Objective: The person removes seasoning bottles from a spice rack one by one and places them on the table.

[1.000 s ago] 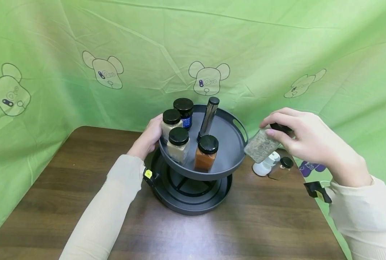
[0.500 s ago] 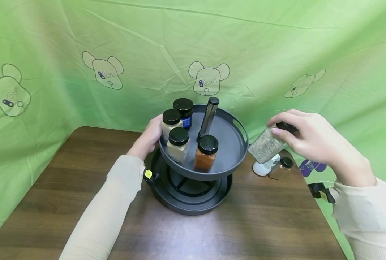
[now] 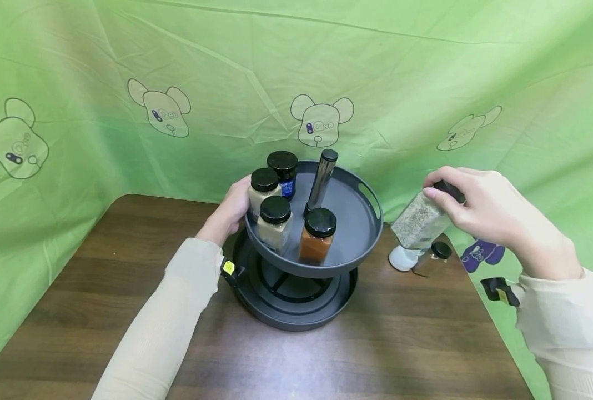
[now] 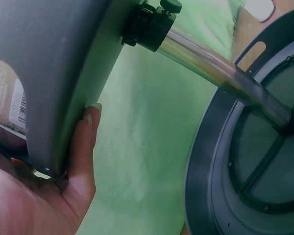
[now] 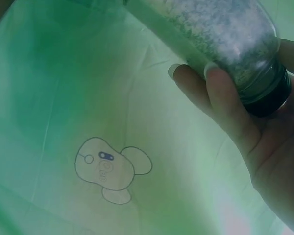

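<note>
While a brown table (image 3: 401,333) bears the tray (image 3: 353,228), green cloth (image 3: 216,50) hangs behind.

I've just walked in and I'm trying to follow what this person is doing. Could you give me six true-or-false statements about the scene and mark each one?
1. The left hand grips the upper tray. True.
2. The right hand holds a jar of greyish bits. True.
3. That jar stands upright. False: it is held tilted in the air.
4. The orange jar has a black lid. True.
5. The orange jar is on the lower tray. False: it is on the upper tray.
6. The background is plain red. False: a green curtain with animal faces hangs there.
</note>
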The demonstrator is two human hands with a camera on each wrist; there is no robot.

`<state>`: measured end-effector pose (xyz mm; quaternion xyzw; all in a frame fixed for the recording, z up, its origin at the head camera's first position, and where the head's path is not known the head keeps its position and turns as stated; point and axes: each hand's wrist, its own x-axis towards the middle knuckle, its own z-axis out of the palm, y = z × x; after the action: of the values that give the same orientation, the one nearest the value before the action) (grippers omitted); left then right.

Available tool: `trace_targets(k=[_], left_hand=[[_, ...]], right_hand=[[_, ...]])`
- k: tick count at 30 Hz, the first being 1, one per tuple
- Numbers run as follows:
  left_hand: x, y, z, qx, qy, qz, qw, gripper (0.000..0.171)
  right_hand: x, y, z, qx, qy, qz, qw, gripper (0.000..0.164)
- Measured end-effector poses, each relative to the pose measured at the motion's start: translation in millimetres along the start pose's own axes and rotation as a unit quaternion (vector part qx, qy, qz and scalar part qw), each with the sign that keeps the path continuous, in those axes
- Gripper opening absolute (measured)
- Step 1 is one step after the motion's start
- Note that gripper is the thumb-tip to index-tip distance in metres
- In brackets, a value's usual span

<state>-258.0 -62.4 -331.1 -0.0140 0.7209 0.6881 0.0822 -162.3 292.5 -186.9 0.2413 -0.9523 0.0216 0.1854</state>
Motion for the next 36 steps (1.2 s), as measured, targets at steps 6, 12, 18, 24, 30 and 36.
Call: trace_targets(k=[6, 12, 18, 24, 30, 36], left_hand=[[-0.2, 0.7, -0.2, 0.001, 0.002, -0.004, 1.0, 0.034], [0.0, 1.2, -0.4, -0.002, 0.003, -0.001, 1.0, 0.033], [0.9, 0.1, 0.2, -0.005, -0.002, -0.006, 1.0, 0.033], [1.0, -0.1, -0.2, -0.007, 0.002, -0.002, 1.0, 0.032], [1.3, -0.1, -0.2, -0.004, 0.003, -0.005, 1.0, 0.033], [0.8, 0.7, -0.3, -0.003, 0.002, -0.005, 1.0, 0.032]], right_hand=[[1, 4, 4, -0.008, -0.012, -0.002, 1.0, 0.012], [3, 8, 11, -0.01, -0.032, 0.001, 0.999, 0.013], [1, 11, 20, -0.024, -0.052, -0.009, 0.998, 0.011], [-2, 11, 25, -0.026, -0.068, 0.005, 0.997, 0.014], [-5, 13, 27, -0.028, -0.088, 0.023, 0.995, 0.014], [-7, 19, 30, -0.025, -0.094, 0.018, 0.995, 0.01]])
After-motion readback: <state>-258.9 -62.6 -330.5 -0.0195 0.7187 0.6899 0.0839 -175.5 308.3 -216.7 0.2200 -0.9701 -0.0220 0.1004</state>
